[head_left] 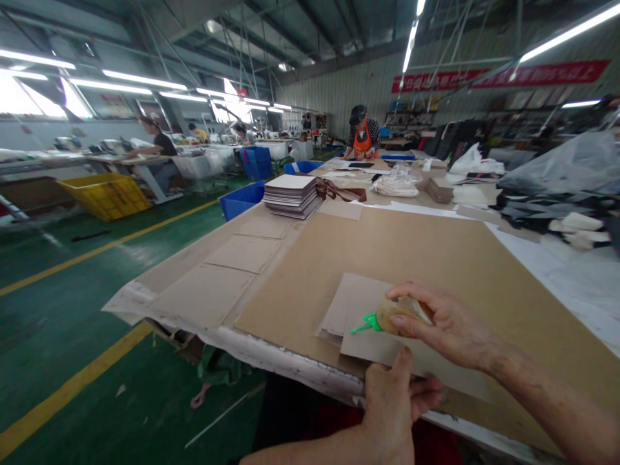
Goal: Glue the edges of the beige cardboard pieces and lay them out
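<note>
Right hand [450, 326]: fingers closed round glue bottle [402, 311], green nozzle pointing left, just above card [368, 345] at near edge of table [271, 354]. Left hand [394, 403]: thumb on card edge, fingers curled, seemingly pinching it. 1 board stack [293, 194] well beyond.

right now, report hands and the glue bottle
Right hand shut on glue bottle, green nozzle pointing left over card sheets. Left hand thumb on top sheet's near edge, grip unclear. Stack of boards far back, off the hands.
</note>
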Demonstrator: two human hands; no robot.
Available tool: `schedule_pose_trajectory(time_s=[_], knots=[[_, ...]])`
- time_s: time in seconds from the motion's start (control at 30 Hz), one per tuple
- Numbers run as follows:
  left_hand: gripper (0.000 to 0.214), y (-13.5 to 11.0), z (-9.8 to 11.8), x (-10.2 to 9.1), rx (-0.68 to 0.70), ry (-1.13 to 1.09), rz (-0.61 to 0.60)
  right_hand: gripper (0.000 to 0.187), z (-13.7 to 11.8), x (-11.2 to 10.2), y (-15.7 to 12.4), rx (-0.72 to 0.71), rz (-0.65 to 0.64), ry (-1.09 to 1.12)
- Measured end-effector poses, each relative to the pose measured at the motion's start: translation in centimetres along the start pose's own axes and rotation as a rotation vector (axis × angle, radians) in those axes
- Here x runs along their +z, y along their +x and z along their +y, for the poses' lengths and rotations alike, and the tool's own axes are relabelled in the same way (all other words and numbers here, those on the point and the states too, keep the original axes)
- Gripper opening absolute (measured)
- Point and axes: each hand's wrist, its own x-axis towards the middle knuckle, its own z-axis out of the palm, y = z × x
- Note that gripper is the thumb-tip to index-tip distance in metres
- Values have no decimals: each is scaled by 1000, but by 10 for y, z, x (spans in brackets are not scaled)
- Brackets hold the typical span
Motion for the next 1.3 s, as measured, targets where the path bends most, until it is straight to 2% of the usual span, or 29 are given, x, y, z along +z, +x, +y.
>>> schedule_pose_trajectory(time_s=[0.37,0.63,0.77,0.9,1.07,1.3], knots=[[30,9,-4,-1,-22,155,55,19,-24,-8,15,-39,-162,-19],[31,9,-7,-2,-7,156,64,22,-32,-6,21,-80,-162,-123],[27,10,-9,-3,2,163,43,21,-33,-9,21,-37,-189,-94],[24,10,-6,-1,-15,182,36,20,-22,-13,29,-2,-143,-102],[29,12,-4,1,-46,208,44,25,4,-18,43,55,-53,-200],[30,13,-6,0,-33,179,35,28,29,-21,61,131,33,-285]])
